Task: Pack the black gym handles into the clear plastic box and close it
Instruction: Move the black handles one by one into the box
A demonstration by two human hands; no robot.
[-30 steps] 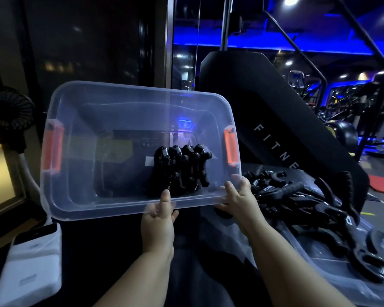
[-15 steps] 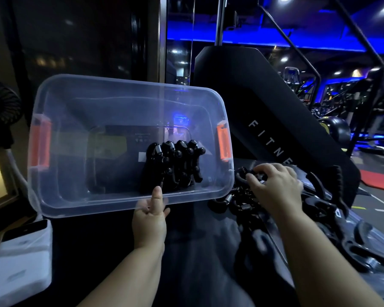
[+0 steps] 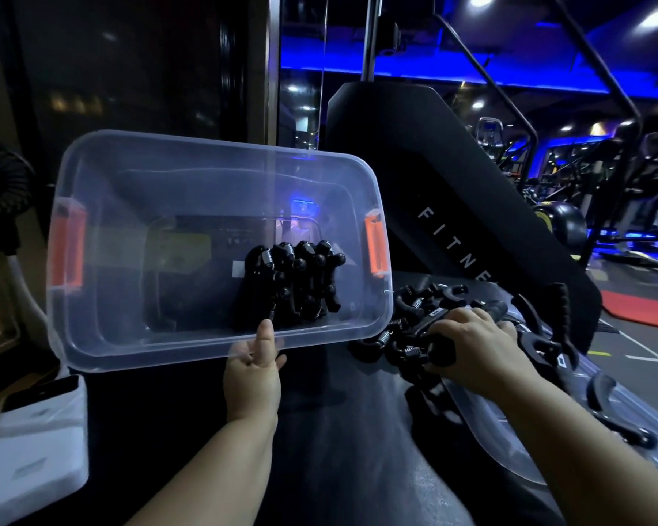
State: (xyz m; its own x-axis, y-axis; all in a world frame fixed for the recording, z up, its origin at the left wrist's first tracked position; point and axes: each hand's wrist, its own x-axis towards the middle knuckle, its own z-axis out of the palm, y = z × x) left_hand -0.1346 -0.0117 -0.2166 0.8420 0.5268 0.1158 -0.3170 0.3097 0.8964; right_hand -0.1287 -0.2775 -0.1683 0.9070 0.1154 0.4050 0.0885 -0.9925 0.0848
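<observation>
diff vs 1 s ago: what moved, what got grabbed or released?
The right hand let go of the near rim of the clear plastic box, moved right onto the loose handles beside it, and now grips some of them. The left hand still pinches the near rim, the box stays tipped toward the camera, and the handles in the box have not shifted.

Clear box (image 3: 213, 150) with orange latches (image 3: 375, 246), black handles (image 3: 299, 284) with silver springs (image 3: 268, 258), black pad (image 3: 415, 153) with white lettering (image 3: 454, 244), white power bank (image 3: 35, 446) with a dark top, red mat (image 3: 642, 315) on grey floor (image 3: 623, 345) with white lines, blue glow (image 3: 471, 75) along the ceiling.
</observation>
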